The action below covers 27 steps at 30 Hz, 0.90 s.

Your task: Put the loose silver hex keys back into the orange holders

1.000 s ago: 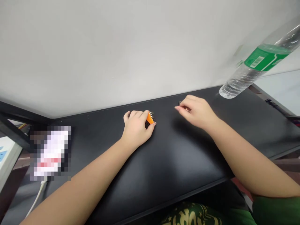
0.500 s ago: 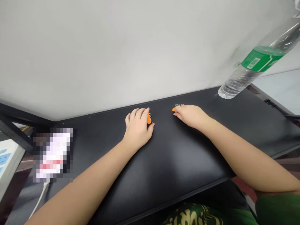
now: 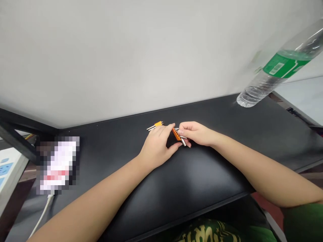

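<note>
Both my hands meet near the middle of a black table (image 3: 202,181). My right hand (image 3: 195,133) pinches a small orange holder with several silver metal pins (image 3: 178,134). My left hand (image 3: 158,144) touches the same piece, its thumb under it and its fingers curled beside it. Just behind my left fingers a second orange piece with silver pins (image 3: 155,125) lies on the table, apart from both hands.
A clear water bottle with a green label (image 3: 277,69) stands at the table's back right. A blurred phone (image 3: 57,164) with a white cable (image 3: 41,215) lies at the left. A white power strip (image 3: 7,171) sits at the far left. A white wall rises behind.
My hands were apart, each on an orange pin piece. They have come together; my right hand carried its piece left, and my left hand let go of the other piece.
</note>
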Available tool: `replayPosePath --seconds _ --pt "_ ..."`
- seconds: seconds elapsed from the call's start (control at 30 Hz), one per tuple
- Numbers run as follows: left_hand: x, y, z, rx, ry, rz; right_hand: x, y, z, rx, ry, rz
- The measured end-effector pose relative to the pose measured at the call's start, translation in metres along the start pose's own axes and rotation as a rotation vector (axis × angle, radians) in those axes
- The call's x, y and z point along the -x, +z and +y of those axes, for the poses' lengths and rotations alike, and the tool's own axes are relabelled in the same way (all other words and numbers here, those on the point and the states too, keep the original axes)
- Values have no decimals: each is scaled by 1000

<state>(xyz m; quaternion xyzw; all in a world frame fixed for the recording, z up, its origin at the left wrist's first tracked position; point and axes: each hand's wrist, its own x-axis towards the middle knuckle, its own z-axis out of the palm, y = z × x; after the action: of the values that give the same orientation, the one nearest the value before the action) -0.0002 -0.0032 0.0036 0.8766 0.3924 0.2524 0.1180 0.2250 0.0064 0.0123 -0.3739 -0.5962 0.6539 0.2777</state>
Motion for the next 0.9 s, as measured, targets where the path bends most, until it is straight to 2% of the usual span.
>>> replayPosePath --seconds 0.07,0.2,0.47,0.6,0.7,0.9 --pt "0 2 -2 37 -15 5 -3 2 3 -141 21 -31" --pt "0 2 -3 33 -20 35 -4 2 3 -304 78 -2" --pt "2 3 -4 -98 -29 120 0 3 1 -198 85 30" --pt "0 2 -3 -142 -40 82 0 6 0 -82 150 110" --pt "0 2 -4 -181 -60 47 2 6 0 41 143 169" --pt "0 3 -8 -216 -93 61 10 -7 -5 527 37 379"
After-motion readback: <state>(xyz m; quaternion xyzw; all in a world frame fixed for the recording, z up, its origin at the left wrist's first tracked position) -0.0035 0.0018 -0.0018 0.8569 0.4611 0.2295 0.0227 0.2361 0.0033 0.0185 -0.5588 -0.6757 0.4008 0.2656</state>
